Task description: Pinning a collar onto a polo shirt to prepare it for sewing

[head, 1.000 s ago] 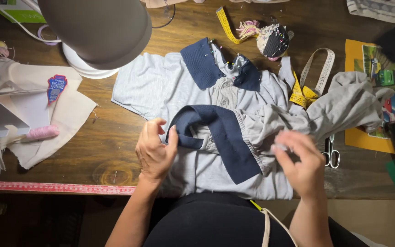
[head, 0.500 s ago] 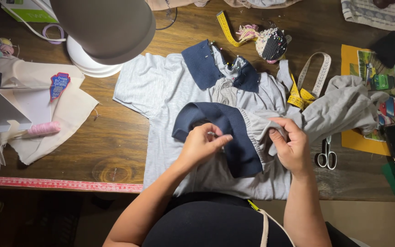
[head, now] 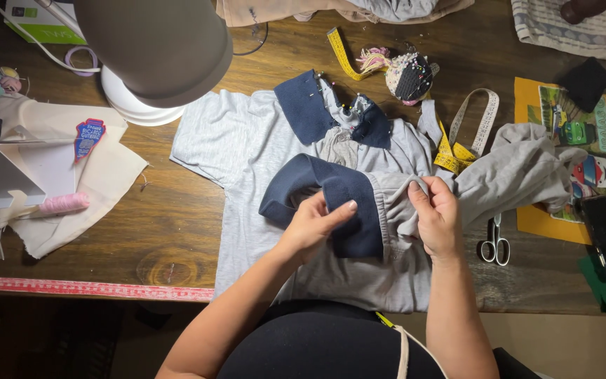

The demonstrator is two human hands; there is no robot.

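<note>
The lamp shade [head: 156, 42] hides part of its white base [head: 131, 105], and the top edge crops the folded cloth [head: 345, 10].

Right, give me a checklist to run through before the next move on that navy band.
1. Left hand on the navy band: ok.
2. Right hand pinching the grey fabric beside the band: ok.
3. Shirt lying flat on the table: ok on its left side; bunched at the right.
4. Scissors within reach of the right hand: ok.
5. Pins in the collar: ok.
6. Needle or pin in either hand: cannot tell.
</note>
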